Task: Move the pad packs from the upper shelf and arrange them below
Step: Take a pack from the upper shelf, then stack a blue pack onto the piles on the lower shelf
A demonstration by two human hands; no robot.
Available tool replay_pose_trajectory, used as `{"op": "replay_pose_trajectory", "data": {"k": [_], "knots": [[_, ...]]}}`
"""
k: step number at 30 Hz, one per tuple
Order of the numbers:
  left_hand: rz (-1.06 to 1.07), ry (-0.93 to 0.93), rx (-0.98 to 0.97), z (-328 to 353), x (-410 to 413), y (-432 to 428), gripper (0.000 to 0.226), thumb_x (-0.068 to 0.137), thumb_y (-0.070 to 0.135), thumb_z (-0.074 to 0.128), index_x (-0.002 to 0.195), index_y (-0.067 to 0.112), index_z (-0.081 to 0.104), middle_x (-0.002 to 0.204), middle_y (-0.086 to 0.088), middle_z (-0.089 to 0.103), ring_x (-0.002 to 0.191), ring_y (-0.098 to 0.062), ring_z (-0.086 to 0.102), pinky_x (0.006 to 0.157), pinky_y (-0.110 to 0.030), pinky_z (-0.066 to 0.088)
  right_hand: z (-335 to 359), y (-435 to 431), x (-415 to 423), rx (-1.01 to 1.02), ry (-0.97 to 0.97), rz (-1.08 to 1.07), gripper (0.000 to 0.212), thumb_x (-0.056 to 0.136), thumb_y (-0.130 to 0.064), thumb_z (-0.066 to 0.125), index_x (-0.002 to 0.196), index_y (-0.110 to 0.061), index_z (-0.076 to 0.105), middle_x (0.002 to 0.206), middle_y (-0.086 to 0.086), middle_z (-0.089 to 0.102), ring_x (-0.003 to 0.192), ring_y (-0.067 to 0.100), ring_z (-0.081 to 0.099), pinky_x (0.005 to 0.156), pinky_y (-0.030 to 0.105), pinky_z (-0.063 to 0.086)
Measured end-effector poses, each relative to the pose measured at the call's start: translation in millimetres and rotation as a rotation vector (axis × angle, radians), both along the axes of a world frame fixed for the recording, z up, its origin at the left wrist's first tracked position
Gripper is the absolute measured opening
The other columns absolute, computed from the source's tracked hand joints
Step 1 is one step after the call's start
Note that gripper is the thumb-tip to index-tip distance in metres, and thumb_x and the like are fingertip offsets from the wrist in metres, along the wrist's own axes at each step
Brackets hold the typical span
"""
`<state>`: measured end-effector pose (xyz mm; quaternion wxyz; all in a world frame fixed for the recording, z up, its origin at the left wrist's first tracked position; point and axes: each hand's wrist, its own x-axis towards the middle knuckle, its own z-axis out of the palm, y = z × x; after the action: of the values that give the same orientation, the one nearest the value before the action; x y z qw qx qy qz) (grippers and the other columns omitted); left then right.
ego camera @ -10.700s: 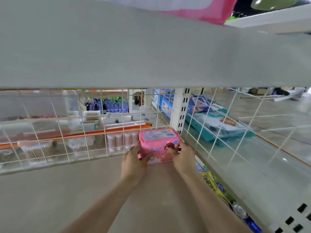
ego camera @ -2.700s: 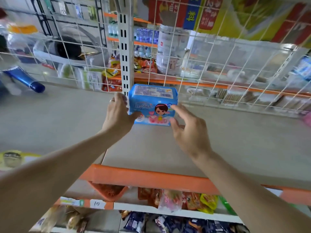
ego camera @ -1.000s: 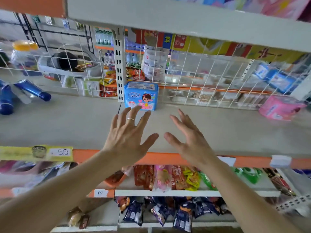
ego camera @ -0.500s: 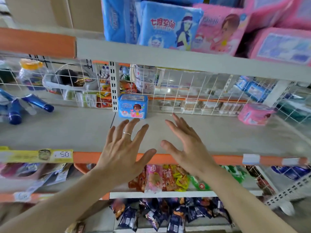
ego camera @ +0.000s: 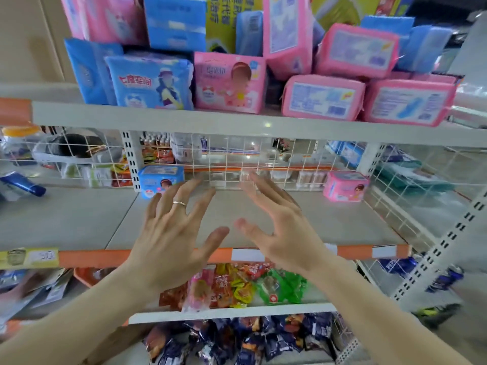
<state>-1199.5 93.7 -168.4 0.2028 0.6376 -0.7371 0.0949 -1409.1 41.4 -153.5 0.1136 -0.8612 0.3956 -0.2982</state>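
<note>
Several pink and blue pad packs crowd the upper shelf (ego camera: 237, 125), among them a blue pack (ego camera: 150, 81) and a pink pack (ego camera: 229, 81) at its front. On the lower shelf (ego camera: 329, 222) a blue pad pack (ego camera: 159, 180) stands at the back left and a pink pad pack (ego camera: 345, 189) at the back right. My left hand (ego camera: 171, 233) and my right hand (ego camera: 279, 227) hover in front of the lower shelf, fingers spread, holding nothing. A ring sits on the left hand.
A white wire grid (ego camera: 263, 159) backs the lower shelf. An orange price rail (ego camera: 355, 251) runs along its front edge. Snack packets (ego camera: 237, 285) fill the shelves beneath. Blue tubes (ego camera: 23, 183) lie at the far left. A perforated upright (ego camera: 448, 248) stands at right.
The blue pack was set at the back left of the lower shelf and released. Both hands drew back, empty, and the view tilted up, bringing the upper shelf's packs into sight.
</note>
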Motion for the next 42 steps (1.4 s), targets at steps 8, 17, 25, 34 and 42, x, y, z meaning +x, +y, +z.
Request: {"op": "replay_pose_trajectory", "data": {"k": [8,17,25,34,42], "knots": [[0.006,0.03,-0.162,41.9,-68.6,11.5,0.072,0.094,0.067,0.031,0.15,0.022,0.039,0.151,-0.005,0.038,0.139,-0.029,0.034,0.112,-0.054,0.029,36.5,5.1,-66.8,-0.107,-0.09,0.035,0.07,0.092,-0.067,0.043,0.153,-0.035,0.032,0.164,-0.016,0.017,0.152,0.003,0.007,0.124,0.044,0.019],[0.019,0.034,-0.333,108.8,-105.5,0.4,0.072,0.095,0.069,0.027,0.145,0.02,0.044,0.145,-0.006,0.045,0.129,-0.031,0.044,0.104,-0.055,0.039,86.0,-7.3,-101.3,-0.253,-0.208,0.033,0.072,0.09,-0.068,0.045,0.151,-0.031,0.037,0.162,-0.011,0.025,0.151,0.007,0.017,0.122,0.045,0.026],[0.031,0.017,-0.419,156.3,-105.8,-7.3,0.075,0.093,0.071,0.025,0.148,0.023,0.043,0.149,-0.003,0.041,0.136,-0.029,0.039,0.107,-0.055,0.037,142.7,-19.3,-100.6,-0.37,-0.245,0.01,0.075,0.088,-0.069,0.043,0.152,-0.03,0.038,0.161,-0.014,0.023,0.151,0.004,0.016,0.123,0.038,0.02],[-0.007,-0.01,-0.43,182.4,-120.8,-22.0,0.075,0.091,0.071,0.03,0.147,0.022,0.04,0.151,-0.004,0.039,0.135,-0.029,0.039,0.106,-0.057,0.036,178.2,-25.6,-126.3,-0.415,-0.2,-0.064,0.072,0.089,-0.068,0.045,0.152,-0.039,0.026,0.156,-0.024,0.014,0.146,-0.003,0.009,0.121,0.03,0.012],[-0.138,-0.006,-0.468,179.3,-149.3,-60.3,0.073,0.092,0.067,0.036,0.145,0.019,0.045,0.147,-0.004,0.044,0.131,-0.028,0.04,0.103,-0.058,0.039,182.8,-43.7,-155.4,-0.399,-0.131,-0.18,0.079,0.085,-0.076,0.034,0.153,-0.038,0.022,0.161,-0.015,0.018,0.152,0.009,0.014,0.122,0.05,0.022]]}}
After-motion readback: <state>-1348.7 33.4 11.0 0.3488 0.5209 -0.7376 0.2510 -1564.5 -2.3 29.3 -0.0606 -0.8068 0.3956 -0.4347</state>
